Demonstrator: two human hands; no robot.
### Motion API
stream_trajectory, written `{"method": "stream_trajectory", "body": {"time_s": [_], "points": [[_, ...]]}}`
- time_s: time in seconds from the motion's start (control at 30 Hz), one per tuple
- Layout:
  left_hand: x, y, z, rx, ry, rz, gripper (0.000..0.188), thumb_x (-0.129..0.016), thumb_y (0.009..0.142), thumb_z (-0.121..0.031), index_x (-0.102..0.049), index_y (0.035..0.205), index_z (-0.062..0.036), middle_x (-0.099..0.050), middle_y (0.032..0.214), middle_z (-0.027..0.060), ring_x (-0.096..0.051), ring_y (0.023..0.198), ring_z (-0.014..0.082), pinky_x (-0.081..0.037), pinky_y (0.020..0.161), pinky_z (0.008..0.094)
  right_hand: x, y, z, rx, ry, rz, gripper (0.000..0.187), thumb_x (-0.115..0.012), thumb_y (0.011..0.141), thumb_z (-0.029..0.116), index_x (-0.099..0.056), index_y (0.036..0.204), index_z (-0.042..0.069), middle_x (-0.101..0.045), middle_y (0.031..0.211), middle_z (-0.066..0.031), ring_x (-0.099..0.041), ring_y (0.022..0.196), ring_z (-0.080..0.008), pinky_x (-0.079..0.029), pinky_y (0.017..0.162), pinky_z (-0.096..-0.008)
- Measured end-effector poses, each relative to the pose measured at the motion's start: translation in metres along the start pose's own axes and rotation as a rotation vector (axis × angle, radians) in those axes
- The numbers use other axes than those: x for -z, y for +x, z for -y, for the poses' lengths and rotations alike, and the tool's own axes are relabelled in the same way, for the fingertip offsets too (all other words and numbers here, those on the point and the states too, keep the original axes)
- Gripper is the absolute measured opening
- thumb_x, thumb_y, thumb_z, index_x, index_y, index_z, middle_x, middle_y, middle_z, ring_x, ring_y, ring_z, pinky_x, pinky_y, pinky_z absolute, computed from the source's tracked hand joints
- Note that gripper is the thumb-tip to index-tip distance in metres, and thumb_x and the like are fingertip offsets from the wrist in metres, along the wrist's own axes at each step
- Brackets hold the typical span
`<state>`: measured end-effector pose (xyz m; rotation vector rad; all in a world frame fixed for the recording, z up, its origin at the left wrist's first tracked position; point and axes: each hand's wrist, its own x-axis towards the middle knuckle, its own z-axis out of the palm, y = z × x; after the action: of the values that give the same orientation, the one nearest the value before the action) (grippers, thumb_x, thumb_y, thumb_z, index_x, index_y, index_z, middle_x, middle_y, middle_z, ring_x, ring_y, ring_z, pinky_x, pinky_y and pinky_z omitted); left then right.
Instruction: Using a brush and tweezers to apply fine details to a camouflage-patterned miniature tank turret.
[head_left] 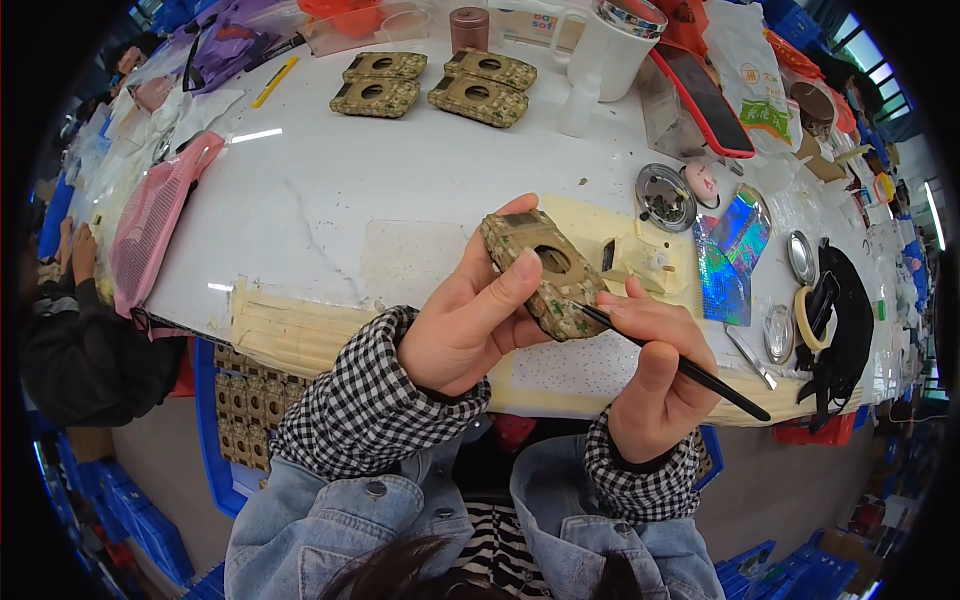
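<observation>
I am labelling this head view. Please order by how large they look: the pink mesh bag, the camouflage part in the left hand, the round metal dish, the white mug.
1. pink mesh bag
2. camouflage part, though it is held close to the camera, so this place is unsure
3. white mug
4. round metal dish

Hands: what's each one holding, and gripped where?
Left hand grips the camouflage-patterned case by its long sides, thumb on top. Right hand pinches a thin black tool at mid-shaft.
</observation>
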<state>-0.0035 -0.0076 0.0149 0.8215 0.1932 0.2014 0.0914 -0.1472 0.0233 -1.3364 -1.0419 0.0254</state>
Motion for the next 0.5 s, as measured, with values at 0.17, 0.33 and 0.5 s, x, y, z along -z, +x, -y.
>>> {"method": "stream_trajectory", "body": {"time_s": [0.17,0.33,0.5], "points": [[0.0005,0.0003,0.0005,-0.005,0.006,-0.004,0.053,-0.031,0.096,-0.033,-0.008,0.141,-0.0151,-0.040,0.128,0.0139,-0.045,0.118,0.0247,-0.043,0.095,0.0372,0.0004,0.0004,0.0002,-0.007,0.007,0.006,0.022,-0.053,0.089,0.017,-0.063,0.091,-0.003,-0.065,0.087,-0.0147,-0.062,0.088,-0.0260,-0.039,0.093,-0.0458],[-0.0004,0.0001,-0.0001,-0.009,0.005,-0.003,0.053,-0.031,0.096,-0.033,-0.007,0.141,-0.0148,-0.040,0.128,0.0135,-0.045,0.119,0.0246,-0.043,0.095,0.0370,0.0007,0.0002,0.0000,-0.008,-0.007,0.011,0.022,-0.053,0.089,0.016,-0.063,0.092,-0.003,-0.065,0.087,-0.0142,-0.062,0.089,-0.0260,-0.038,0.093,-0.0458],[0.0001,0.0002,0.0001,-0.009,0.000,0.003,0.053,-0.031,0.096,-0.032,-0.007,0.140,-0.0148,-0.040,0.128,0.0136,-0.046,0.118,0.0249,-0.043,0.095,0.0370,0.0010,0.0004,0.0005,-0.013,-0.007,0.016,0.021,-0.053,0.089,0.016,-0.063,0.092,-0.002,-0.065,0.087,-0.0140,-0.062,0.089,-0.0262,-0.038,0.094,-0.0457]]}}
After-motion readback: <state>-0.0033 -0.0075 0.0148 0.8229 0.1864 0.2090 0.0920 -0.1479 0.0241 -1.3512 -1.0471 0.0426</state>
